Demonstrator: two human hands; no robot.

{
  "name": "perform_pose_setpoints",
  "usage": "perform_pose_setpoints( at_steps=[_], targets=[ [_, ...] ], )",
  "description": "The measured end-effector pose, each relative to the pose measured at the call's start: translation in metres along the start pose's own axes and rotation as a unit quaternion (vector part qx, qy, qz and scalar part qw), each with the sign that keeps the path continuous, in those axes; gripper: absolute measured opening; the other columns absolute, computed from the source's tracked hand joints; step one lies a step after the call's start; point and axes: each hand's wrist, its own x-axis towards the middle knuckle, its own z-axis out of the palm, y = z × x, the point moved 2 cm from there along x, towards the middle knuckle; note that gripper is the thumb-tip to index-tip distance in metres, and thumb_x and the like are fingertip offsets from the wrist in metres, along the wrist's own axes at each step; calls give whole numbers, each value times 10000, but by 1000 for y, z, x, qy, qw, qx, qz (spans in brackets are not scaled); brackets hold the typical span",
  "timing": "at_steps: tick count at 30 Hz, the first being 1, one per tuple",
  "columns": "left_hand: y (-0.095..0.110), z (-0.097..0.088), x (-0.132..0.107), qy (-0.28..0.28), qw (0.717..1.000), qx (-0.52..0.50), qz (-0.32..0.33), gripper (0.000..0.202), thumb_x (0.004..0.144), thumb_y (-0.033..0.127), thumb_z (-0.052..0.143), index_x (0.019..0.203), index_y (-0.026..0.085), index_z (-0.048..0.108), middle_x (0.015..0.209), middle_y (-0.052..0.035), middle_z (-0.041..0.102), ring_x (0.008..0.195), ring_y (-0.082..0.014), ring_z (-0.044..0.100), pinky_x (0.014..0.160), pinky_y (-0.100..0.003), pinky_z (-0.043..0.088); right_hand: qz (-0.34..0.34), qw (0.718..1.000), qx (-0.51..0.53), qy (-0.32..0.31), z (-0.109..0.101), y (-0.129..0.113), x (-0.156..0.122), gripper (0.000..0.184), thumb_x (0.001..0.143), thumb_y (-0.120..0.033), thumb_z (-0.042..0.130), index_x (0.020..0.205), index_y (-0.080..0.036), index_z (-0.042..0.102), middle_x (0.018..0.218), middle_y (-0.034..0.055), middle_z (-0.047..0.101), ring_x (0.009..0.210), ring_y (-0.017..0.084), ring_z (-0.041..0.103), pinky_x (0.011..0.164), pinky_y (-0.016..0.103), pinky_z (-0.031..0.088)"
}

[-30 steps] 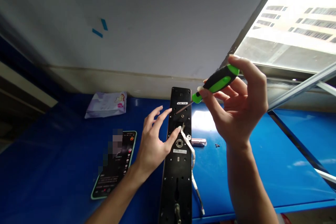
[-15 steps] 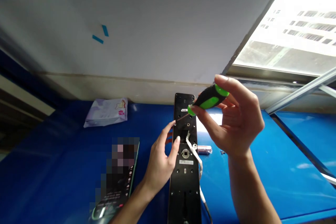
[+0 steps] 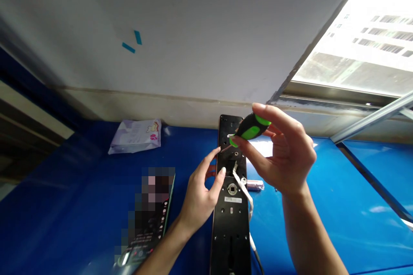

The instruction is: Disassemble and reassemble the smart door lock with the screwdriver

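Observation:
A long black lock panel (image 3: 231, 219) lies lengthwise on the blue table (image 3: 80, 189), with a white ribbon cable (image 3: 243, 189) coming off its middle. My right hand (image 3: 284, 159) is closed round a green and black screwdriver (image 3: 250, 129), held above the panel's far end with the shaft slanting down to the left. My left hand (image 3: 201, 193) sits at the panel's left edge, forefinger raised to the screwdriver's tip and thumb close to the panel. Whether those fingers pinch anything is too small to tell.
A phone (image 3: 145, 223) lies left of the panel. A pale packet (image 3: 135, 136) rests near the wall at the back. A small silvery wrapped piece (image 3: 255, 186) lies right of the panel. A window frame (image 3: 371, 116) runs along the right.
My right hand has lowered the screwdriver toward the panel's far end. My left hand's fingers have gone from spread over the panel to curled, forefinger meeting the tip.

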Motion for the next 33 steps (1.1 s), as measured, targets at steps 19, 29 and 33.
perform_pose_setpoints(
  at_steps=[19,29,33],
  targets=[
    [-2,4,3,-26,967,-217,-128,849,875,454,822,1574,134,462,1187,-151,817,1057,-303,805,956,-415,657,42,997,59,-16,-12,-3,6,428,1012,-178,584,1397,-333,684,1394,72,696,1190,253,727,1001,493,644],
    [-4,4,6,3,961,-227,-161,755,910,484,789,1531,143,526,918,-58,835,825,-219,794,754,-278,608,61,997,37,-1,-9,-10,6,421,1000,-176,622,1388,-323,695,1312,74,741,1088,237,749,899,450,677],
    [-5,4,7,-1,961,-227,-159,605,892,492,803,1361,134,672,850,-38,800,778,-189,748,718,-252,576,54,996,68,0,-11,-10,7,483,929,-130,736,1350,-365,720,1145,31,782,970,216,764,800,404,690]
  ],
)
